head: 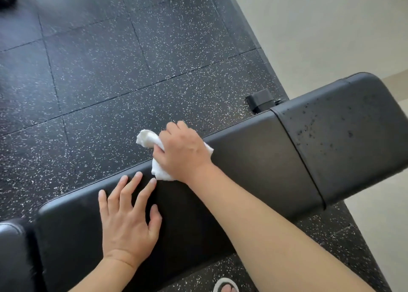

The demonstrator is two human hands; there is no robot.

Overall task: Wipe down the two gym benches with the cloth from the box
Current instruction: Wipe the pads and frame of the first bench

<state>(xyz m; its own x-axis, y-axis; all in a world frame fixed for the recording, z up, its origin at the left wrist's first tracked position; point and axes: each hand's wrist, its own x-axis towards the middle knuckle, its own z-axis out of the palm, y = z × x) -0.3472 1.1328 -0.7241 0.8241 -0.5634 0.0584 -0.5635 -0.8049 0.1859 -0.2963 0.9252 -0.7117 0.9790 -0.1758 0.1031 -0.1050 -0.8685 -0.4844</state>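
Head camera view: I wipe a long black padded gym bench (254, 159) with a crumpled white cloth (146, 139).

My right hand (183, 152) has its fingers curled round the bunched cloth and presses it on the bench's far edge, near the middle of the long pad. My left hand (130, 218) lies flat just beside it, fingers spread and straight, holding nothing, steadying me. Dark droplets speckle the shorter black pad (344, 128) to the right, so I judge that part is not yet wiped. To do this well, I should keep firm, even pressure, overlap my strokes, and work along toward the speckled end. Below is black speckled rubber flooring (110, 70).
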